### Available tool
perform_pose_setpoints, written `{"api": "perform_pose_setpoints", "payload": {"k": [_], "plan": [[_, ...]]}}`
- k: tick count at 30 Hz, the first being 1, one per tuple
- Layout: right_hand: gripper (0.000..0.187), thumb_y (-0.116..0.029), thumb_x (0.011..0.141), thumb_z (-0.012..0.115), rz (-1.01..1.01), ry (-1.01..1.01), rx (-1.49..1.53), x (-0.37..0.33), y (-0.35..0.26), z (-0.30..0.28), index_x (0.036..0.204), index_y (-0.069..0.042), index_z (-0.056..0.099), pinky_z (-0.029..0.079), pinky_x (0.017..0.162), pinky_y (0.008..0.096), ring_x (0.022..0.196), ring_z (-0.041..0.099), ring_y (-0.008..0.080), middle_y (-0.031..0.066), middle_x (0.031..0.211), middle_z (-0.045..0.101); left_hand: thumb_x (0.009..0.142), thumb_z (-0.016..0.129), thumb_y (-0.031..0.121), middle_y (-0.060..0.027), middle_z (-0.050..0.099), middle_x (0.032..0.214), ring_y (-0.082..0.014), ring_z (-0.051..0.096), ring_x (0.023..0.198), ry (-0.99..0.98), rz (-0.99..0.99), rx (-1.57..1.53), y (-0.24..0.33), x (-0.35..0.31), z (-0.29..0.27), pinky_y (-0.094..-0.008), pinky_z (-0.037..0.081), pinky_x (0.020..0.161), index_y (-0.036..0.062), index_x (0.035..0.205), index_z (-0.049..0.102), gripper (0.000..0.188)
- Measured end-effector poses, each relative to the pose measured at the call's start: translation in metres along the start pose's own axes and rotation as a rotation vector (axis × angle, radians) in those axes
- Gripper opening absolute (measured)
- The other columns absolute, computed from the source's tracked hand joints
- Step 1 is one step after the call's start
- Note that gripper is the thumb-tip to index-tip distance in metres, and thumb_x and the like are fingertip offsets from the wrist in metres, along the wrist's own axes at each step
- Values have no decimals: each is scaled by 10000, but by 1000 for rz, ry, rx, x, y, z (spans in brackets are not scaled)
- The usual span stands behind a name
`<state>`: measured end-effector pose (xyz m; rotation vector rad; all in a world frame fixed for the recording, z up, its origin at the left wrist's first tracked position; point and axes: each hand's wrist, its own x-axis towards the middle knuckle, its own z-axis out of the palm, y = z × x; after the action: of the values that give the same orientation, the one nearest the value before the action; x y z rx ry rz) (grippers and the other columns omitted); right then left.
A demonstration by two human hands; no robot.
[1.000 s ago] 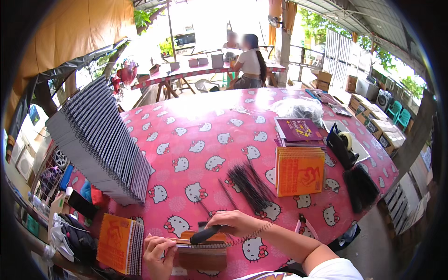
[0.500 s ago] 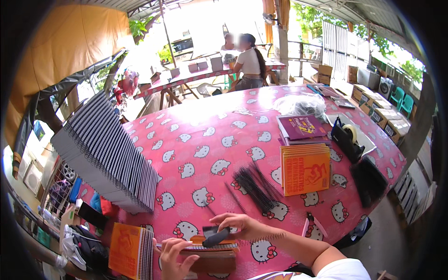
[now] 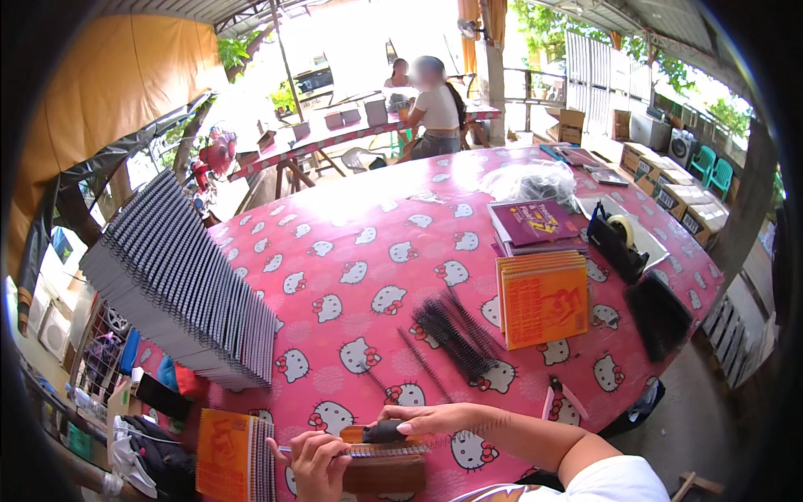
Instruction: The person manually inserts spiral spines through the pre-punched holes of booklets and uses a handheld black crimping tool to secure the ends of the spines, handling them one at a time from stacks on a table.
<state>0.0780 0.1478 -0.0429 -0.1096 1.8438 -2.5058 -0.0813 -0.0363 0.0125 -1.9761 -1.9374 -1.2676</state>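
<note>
Low in front of me, an orange-covered notebook (image 3: 353,433) lies against a brown wooden block (image 3: 385,475). A black spiral coil (image 3: 481,427) runs along its edge, its loose end reaching right over my right forearm. My right hand (image 3: 418,420) is closed round a dark rounded object (image 3: 385,432) and presses it down on the notebook by the coil; its exact kind is unclear. My left hand (image 3: 316,458) has its fingers bent over the left end of the notebook's coiled edge, gripping it. To its left lies a small stack of coil-bound orange notebooks (image 3: 226,456).
A tall leaning stack of coil-bound notebooks (image 3: 184,293) stands left. Loose black coils (image 3: 456,339) lie mid-table, with pink-handled pliers (image 3: 552,402) nearer. Orange books (image 3: 544,301), purple books (image 3: 531,224) and a tape dispenser (image 3: 619,243) are right. Two people sit at a far table.
My right hand has lowered the dark object and turned flatter over the notebook. My left fingers have closed in on the coiled edge. The view has shifted slightly.
</note>
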Motion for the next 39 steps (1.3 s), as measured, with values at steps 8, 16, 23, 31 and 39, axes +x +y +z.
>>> {"api": "perform_pose_setpoints", "payload": {"k": [8, 16, 23, 31, 39], "plan": [[677, -585, 776, 632, -253, 27, -91, 14, -46, 16, 1155, -34, 524, 391, 864, 317, 1002, 489, 172, 91, 1035, 549, 737, 752, 338, -66, 561, 1064, -215, 514, 1047, 415, -266, 34, -12, -26, 2, -354, 302, 1032, 1, 1327, 354, 787], [526, -485, 771, 669, -158, -54, -394, 30, -53, 26, 1079, -63, 604, 348, 938, 398, 1059, 459, 264, 120, 1122, 556, 753, 676, 15, -23, 549, 955, -131, 509, 906, 641, -549, -964, -36, -48, 27, -300, 408, 887, 38, 1210, 448, 512], [547, -496, 794, 645, -147, 55, -261, 30, -47, 20, 1109, -54, 582, 381, 911, 343, 992, 501, 244, 125, 968, 553, 732, 700, -18, -30, 541, 974, -125, 516, 921, 667, -579, -1135, -29, -48, 30, -289, 438, 858, 31, 1242, 465, 563], [583, -541, 796, 614, -137, 44, -453, 46, -48, 24, 1078, -32, 585, 411, 855, 359, 917, 520, 259, 144, 969, 580, 814, 619, -34, -42, 570, 1025, -112, 514, 922, 803, -603, -1047, -32, -49, 35, -274, 436, 855, 3, 1293, 492, 497], [577, -546, 803, 592, -99, 42, -744, 50, -52, 25, 1118, -63, 577, 391, 886, 389, 991, 497, 284, 142, 969, 560, 853, 609, 9, -28, 582, 989, -98, 532, 885, 811, -574, -1119, -27, -45, 38, -256, 450, 797, 10, 1280, 510, 438]]}}
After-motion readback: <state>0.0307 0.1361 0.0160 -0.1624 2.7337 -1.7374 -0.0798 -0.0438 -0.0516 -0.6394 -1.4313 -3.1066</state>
